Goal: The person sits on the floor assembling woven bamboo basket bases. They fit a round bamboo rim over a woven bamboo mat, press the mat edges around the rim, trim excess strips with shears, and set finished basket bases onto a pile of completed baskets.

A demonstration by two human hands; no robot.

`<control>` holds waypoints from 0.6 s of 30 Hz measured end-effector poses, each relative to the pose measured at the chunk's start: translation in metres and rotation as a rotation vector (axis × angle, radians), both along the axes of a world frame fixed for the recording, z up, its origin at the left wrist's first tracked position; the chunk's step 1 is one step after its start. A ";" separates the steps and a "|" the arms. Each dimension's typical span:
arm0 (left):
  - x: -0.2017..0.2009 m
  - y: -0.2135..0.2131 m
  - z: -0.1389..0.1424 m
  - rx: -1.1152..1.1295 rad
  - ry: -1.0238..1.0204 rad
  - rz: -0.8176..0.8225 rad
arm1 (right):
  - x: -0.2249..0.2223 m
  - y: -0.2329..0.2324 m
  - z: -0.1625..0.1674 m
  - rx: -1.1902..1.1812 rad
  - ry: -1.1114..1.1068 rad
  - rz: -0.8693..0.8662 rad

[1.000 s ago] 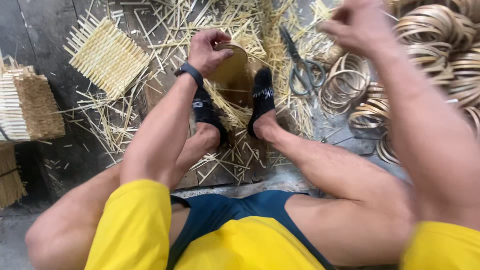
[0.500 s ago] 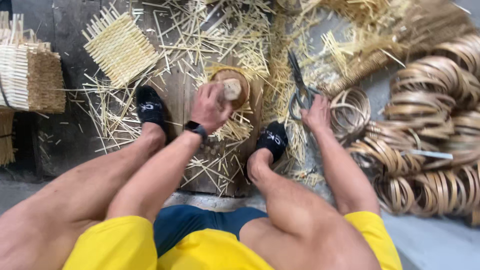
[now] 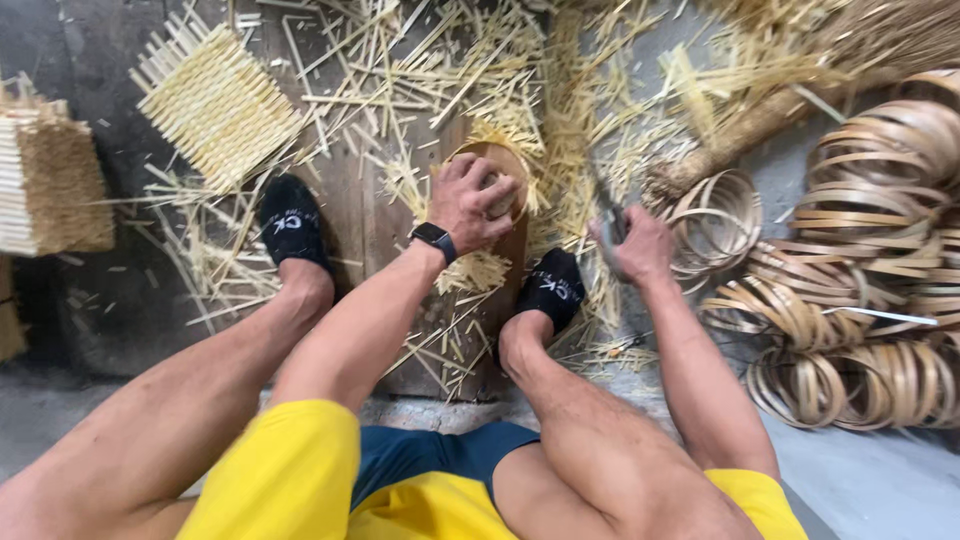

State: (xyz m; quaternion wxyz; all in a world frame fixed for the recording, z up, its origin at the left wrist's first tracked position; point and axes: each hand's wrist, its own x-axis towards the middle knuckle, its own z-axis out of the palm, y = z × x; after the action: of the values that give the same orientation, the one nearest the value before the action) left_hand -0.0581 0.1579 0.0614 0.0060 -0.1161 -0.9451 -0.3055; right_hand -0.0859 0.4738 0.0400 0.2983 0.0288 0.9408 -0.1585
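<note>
My left hand (image 3: 470,205), with a dark watch on the wrist, presses down on a round brown wooden form (image 3: 478,152) that has straw strips around it. The form stands on a wooden board (image 3: 365,225) between my two feet in black socks (image 3: 292,225). My right hand (image 3: 635,245) is closed around the handles of dark metal shears (image 3: 608,212) lying on the floor to the right of my right foot (image 3: 555,285). Most of the shears is hidden by my fingers and the straw.
Loose straw strips (image 3: 420,80) cover the board and floor. A flat woven mat (image 3: 215,100) lies at the upper left, and a woven basket (image 3: 50,180) stands at the left edge. Several coiled bamboo hoops (image 3: 860,200) are piled on the right.
My right hand came down from a raised position to the floor and closed on the shears. My left hand stayed on the wooden form. The view shifted to the right.
</note>
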 end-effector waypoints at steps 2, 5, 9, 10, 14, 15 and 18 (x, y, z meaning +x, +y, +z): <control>-0.005 -0.004 0.003 -0.052 0.067 -0.086 | 0.003 -0.002 0.018 -0.163 0.260 0.178; 0.001 0.000 0.007 -0.010 0.135 0.057 | -0.001 -0.017 0.021 -0.160 0.452 0.377; 0.023 0.020 0.005 0.155 -0.012 0.428 | -0.001 -0.038 -0.004 -0.029 0.573 0.473; 0.026 0.022 0.003 0.149 -0.030 0.417 | -0.003 -0.038 -0.011 -0.001 0.517 0.459; 0.024 0.012 -0.005 0.146 -0.034 0.331 | -0.010 -0.023 -0.025 0.095 0.431 0.475; 0.022 0.008 -0.006 0.152 -0.023 0.301 | -0.012 -0.020 -0.027 0.118 0.440 0.500; 0.016 -0.001 -0.003 0.139 -0.072 0.255 | -0.015 -0.019 -0.031 0.045 0.555 0.519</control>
State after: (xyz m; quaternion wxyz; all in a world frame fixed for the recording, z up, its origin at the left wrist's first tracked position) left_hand -0.0421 0.1572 0.0582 0.0191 0.0167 -0.9283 -0.3709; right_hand -0.1010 0.4548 0.0087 0.0617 -0.2478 0.9651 -0.0588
